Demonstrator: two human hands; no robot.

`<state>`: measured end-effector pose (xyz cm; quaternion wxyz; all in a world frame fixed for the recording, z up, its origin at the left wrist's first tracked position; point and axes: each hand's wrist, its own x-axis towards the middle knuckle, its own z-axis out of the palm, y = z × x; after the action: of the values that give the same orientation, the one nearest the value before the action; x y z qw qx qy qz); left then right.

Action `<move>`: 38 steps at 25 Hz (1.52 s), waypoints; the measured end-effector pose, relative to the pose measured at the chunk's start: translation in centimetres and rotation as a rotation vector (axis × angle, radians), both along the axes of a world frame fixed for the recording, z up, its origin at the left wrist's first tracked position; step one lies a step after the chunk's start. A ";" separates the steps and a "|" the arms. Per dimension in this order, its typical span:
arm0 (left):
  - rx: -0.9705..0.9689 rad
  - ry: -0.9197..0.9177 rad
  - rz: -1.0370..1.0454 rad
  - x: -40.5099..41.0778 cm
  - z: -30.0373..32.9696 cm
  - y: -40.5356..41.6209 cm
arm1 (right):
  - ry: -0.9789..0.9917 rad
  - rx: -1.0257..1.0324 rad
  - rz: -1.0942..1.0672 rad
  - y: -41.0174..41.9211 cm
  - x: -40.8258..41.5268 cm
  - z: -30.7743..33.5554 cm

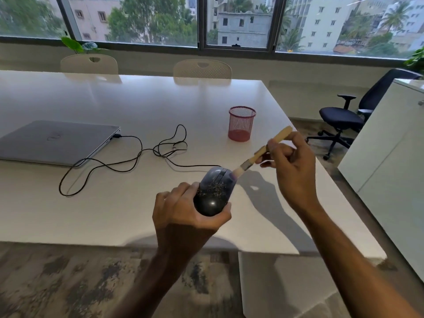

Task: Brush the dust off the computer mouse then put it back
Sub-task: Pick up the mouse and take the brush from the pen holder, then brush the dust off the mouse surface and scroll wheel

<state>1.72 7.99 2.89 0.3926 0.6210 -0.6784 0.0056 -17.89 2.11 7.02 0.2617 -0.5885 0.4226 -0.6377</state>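
My left hand [183, 210] grips a black wired computer mouse [214, 191] and holds it above the white table [119, 210]. Specks of dust lie across the mouse's top. My right hand [291, 166] pinches the wooden handle of a small brush [257, 156]. The pale bristles touch the front right of the mouse, near its buttons. The mouse's black cable [128, 161] loops over the table to the closed grey laptop [52, 142] at the left.
A red mesh pen cup [241, 123] stands on the table behind the brush. Two beige chairs [202, 68] sit at the far side under the window. A black office chair [344, 115] and a white cabinet [390, 161] stand to the right.
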 end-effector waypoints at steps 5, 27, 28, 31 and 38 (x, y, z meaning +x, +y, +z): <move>-0.109 -0.019 -0.048 -0.2 -1.0 3.1 | 0.013 0.022 -0.060 4.6 0.5 -0.7; -0.160 -0.003 0.098 -5.8 -5.0 19.8 | -0.019 0.113 0.127 20.2 -6.2 -2.5; -0.164 -0.003 0.099 -5.8 -5.3 20.3 | -0.016 0.123 0.127 20.6 -6.5 -2.7; -0.162 0.008 0.083 -5.8 -5.9 21.4 | -0.022 0.152 0.137 22.0 -6.7 -3.2; -0.144 0.050 0.006 -4.6 -6.4 22.9 | -0.009 0.211 0.144 24.7 -4.7 -4.6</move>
<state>-2.84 30.93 -3.52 0.4529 0.5931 -0.6644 0.0398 -22.57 26.82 2.46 0.3691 -0.5836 0.4426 -0.5721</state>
